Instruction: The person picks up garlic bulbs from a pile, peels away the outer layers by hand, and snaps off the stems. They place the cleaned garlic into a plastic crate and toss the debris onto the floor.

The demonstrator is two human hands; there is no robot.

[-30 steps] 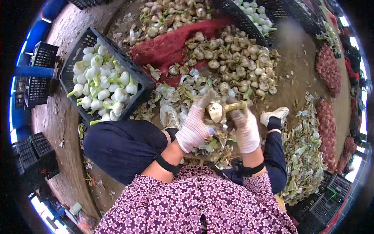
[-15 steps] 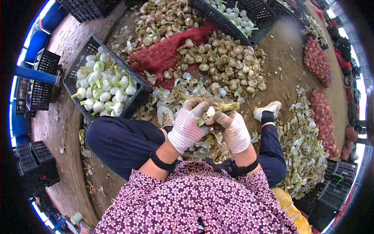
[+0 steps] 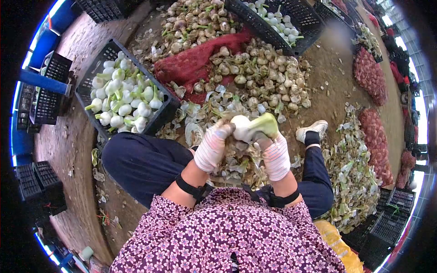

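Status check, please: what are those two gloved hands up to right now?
Left hand, right hand: both gripping one white peeled onion. Crate of peeled onions beside left knee. Nothing between.

White bulb (image 3: pixel 241 127) with pale green stalk (image 3: pixel 265 125), held in pink-striped white gloves (image 3: pixel 210 150). Black crate (image 3: pixel 160 119) upper left, full of white. Red mesh sack (image 3: pixel 191 63) up top. Purple floral shirt (image 3: pixel 227 236).

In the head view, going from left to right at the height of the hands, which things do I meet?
Black crate of peeled white bulbs → left hand → white bulb held in both hands → right hand → white shoe → heap of peelings → red net sacks.
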